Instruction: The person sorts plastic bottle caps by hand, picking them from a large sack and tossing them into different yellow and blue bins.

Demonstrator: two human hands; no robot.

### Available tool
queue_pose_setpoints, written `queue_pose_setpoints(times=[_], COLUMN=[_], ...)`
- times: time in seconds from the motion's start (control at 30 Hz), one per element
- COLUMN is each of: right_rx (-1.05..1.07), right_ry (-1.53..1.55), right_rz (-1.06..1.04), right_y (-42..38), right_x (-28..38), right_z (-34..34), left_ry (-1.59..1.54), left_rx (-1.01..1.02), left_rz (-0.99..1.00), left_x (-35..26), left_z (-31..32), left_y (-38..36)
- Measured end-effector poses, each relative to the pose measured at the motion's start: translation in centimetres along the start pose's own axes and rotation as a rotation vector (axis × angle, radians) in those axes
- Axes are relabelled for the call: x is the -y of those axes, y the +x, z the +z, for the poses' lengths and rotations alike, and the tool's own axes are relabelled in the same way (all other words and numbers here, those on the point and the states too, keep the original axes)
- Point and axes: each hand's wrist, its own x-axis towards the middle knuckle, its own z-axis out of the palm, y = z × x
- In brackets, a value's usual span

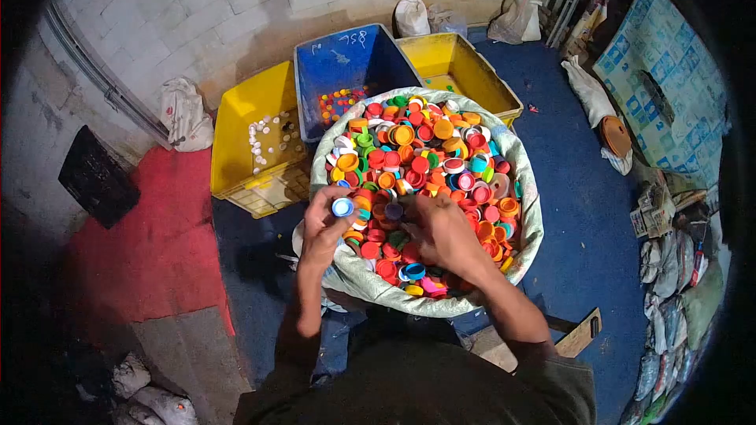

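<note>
A large woven sack (529,212) stands in front of me, its rim rolled down, heaped with plastic bottle caps (421,165) of many colours. Over the sack's left edge, my left hand (319,228) is closed on a blue bottle cap (342,207) with a pale inside, held between thumb and fingers. My right hand (447,236) reaches down onto the heap, fingers bent and drawn together, their tips partly hidden. Right beside those fingertips is a dark purple cap (394,211); I cannot tell what they grip.
Behind the sack stand a blue bin (346,51) with red and yellow caps, a left yellow bin (244,122) with white caps, and a right yellow bin (472,63). Filled bags (669,307) line the right side. A red mat (169,244) covers floor at left.
</note>
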Motion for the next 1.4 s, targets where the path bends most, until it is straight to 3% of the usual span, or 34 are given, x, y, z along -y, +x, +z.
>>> queue_pose_setpoints(times=[0.1, 0.23, 0.37, 0.47, 0.6, 0.7, 0.83, 0.9, 0.97, 1.03, 1.1, 1.23, 1.4], right_rx=[0.059, 0.124, 0.077, 0.062, -0.021, -0.106, -0.409, -0.497, -0.590, -0.684, -0.652, -0.563, -0.400], right_ry=[-0.152, -0.093, -0.247, -0.169, 0.264, 0.540, 1.098, 1.433, 1.571, 1.640, 1.640, 1.338, 0.313], right_rz=[-0.036, -0.004, 0.032, 0.007, 0.069, 0.249, 0.438, 0.404, 0.423, 0.505, 0.487, 0.544, 0.318], right_y=[2.0, 3.5, 3.6, 3.4, 2.8, 1.2, -2.3, -4.1, -5.8, -7.1, -8.1, -8.4, -7.6], right_x=[-0.4, -1.6, -2.8, -3.7, -4.0, -3.0, -3.5, -4.1, -4.0, -3.1, -3.8, -3.4, -4.3], right_z=[0.9, 3.0, 4.7, 4.8, 2.6, -0.9, -2.6, -3.2, -3.3, -3.6, -2.9, -2.4, -1.8], left_ry=[-0.417, -0.630, -0.568, -0.395, 0.207, 0.439, 0.694, 0.803, 0.957, 0.983, 1.020, 1.032, 0.804], left_rx=[-0.037, -0.099, -0.164, -0.131, -0.022, 0.137, 0.398, 0.465, 0.526, 0.535, 0.516, 0.548, 0.445], left_rz=[-0.073, -0.196, -0.227, -0.228, -0.123, 0.065, 0.051, 0.040, 0.134, 0.079, 0.091, 0.090, 0.078], left_x=[0.6, 0.1, -0.6, -0.7, -1.4, -0.4, -2.6, -2.3, -1.5, -1.4, -0.8, -0.4, -0.7], left_z=[-0.5, 0.0, 0.8, 1.2, 2.9, 3.5, 5.5, 6.4, 6.9, 7.3, 7.5, 7.2, 6.5], left_y=[-1.1, -1.8, -2.2, -2.3, -2.6, -2.9, -4.4, -4.9, -5.2, -5.3, -5.4, -5.3, -4.9])
